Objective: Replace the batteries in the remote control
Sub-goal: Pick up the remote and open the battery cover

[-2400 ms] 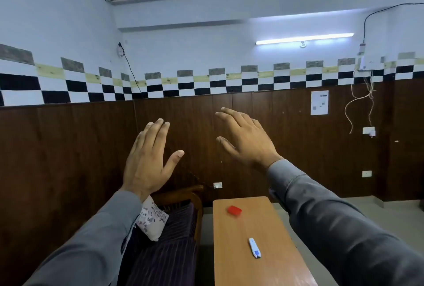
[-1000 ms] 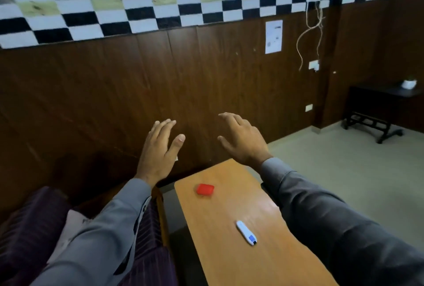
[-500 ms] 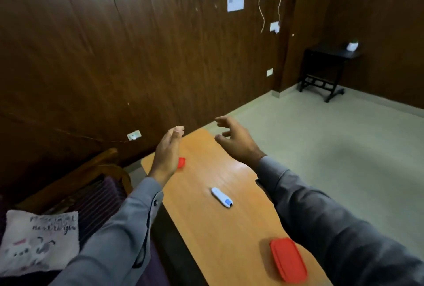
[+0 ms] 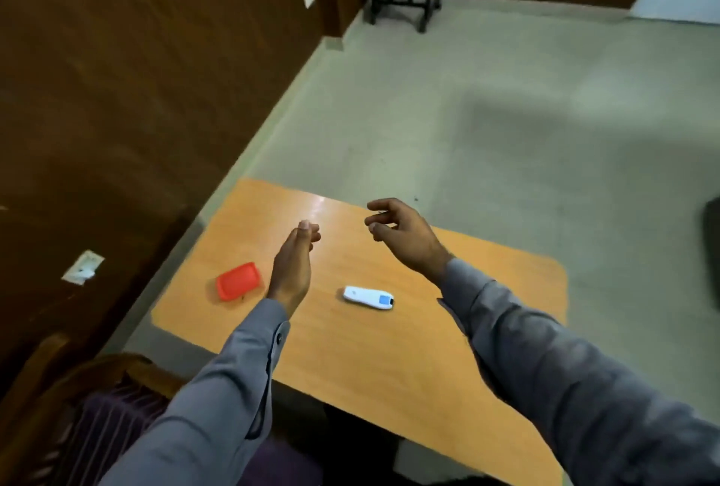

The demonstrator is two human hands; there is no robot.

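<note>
A: Nearest to us, bottom left, we've got a dark striped cushion [image 4: 105, 431] on a wooden chair frame [image 4: 89, 366]. Agree?

B: Agree. Then our two grey sleeves, the left sleeve [image 4: 218, 388] and the right sleeve [image 4: 565, 368], both reaching out over the orange wooden table [image 4: 389, 361].

A: Task item next. We see the remote control [image 4: 368, 297] lying flat on the table, white with a blue patch at its right end, between the two forearms. Nothing touches it.

B: Yes. Left of it, beyond the left wrist, a red lid-like container [image 4: 237, 281] sits near the table's left edge, well apart from the remote.

A: Hands. Our left hand [image 4: 293, 263] hangs above the table edge-on, fingers loosely curled toward the thumb, holding nothing.

B: Our right hand [image 4: 405, 236] is farther out and to the right, palm down, fingers half bent and spread, also empty. Both hands sit beyond the remote, clear of it.

A: We can't tell whether the remote's battery cover is on; only its top face shows.

B: Fine. Past the table, grey floor [image 4: 487, 115], dark wood wall panelling [image 4: 136, 76] on the left with a white wall socket [image 4: 82, 267], and a black metal stand [image 4: 401, 2] at the far wall.
</note>
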